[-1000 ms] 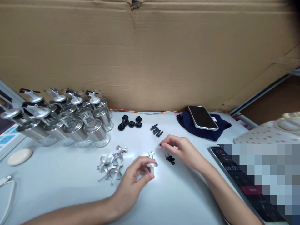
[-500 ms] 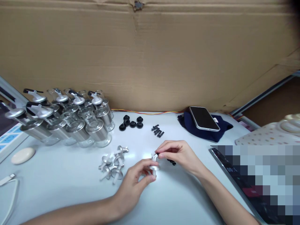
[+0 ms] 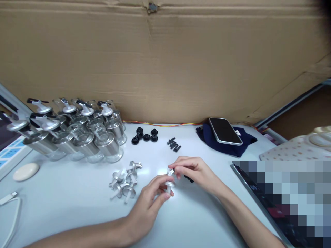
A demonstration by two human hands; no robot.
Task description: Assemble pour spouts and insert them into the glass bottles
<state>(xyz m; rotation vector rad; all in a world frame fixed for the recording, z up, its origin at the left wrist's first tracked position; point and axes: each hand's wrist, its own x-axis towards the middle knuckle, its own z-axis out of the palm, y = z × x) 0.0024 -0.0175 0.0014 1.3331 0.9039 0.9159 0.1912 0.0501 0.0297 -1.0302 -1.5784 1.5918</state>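
My left hand [image 3: 152,196] is closed around a silver pourer spout [image 3: 170,184], its round flange and stem showing between thumb and fingers. At the spout's upper end my right hand [image 3: 192,170] pinches a small black piece [image 3: 172,170], mostly hidden by the fingertips. Several loose silver pourer spouts [image 3: 131,177] lie in a group left of my left hand. Small black parts [image 3: 189,178] lie partly behind my right hand. Beyond the hands are thin black strips [image 3: 173,144] and several black rubber stoppers [image 3: 146,137].
Glass-and-steel bottles [image 3: 108,144], some topped with pourers, crowd the left back. A white oval object [image 3: 26,171] and cable [image 3: 15,213] lie left. A phone [image 3: 225,131] rests on dark cloth [image 3: 249,140]; a tablet-like device [image 3: 258,193] lies right. Cardboard [image 3: 165,62] stands behind.
The spout in my left hand has tilted slightly. My right fingers have shifted a little left and curled closer around its upper end.
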